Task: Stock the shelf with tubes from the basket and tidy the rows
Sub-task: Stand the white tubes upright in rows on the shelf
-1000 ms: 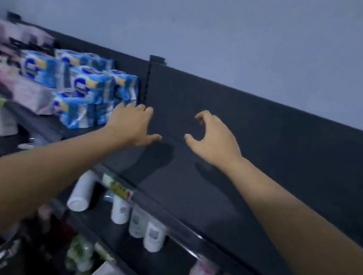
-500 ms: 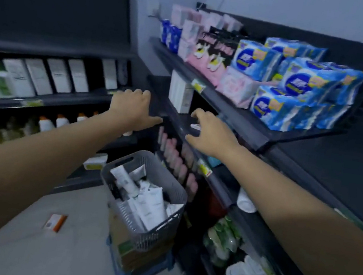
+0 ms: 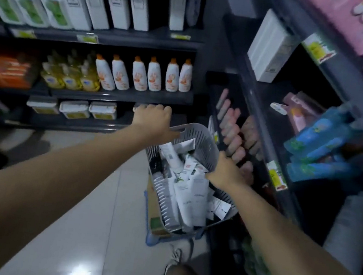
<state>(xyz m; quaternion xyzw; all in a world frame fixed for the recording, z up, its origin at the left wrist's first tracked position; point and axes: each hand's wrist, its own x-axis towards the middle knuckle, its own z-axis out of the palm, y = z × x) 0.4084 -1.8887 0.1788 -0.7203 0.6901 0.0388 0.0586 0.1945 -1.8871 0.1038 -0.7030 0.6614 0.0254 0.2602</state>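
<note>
basket grey, slotted, on cardboard box over blue stool, beside right shelf | tubes white, heaped inside basket | left hand at far rim, fingers bent down, grip unclear | right hand at right rim above tubes, fingers hidden, cannot tell

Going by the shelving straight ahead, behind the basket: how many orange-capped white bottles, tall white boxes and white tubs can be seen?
Orange-capped white bottles: 6
Tall white boxes: 5
White tubs: 3
Total: 14
</note>
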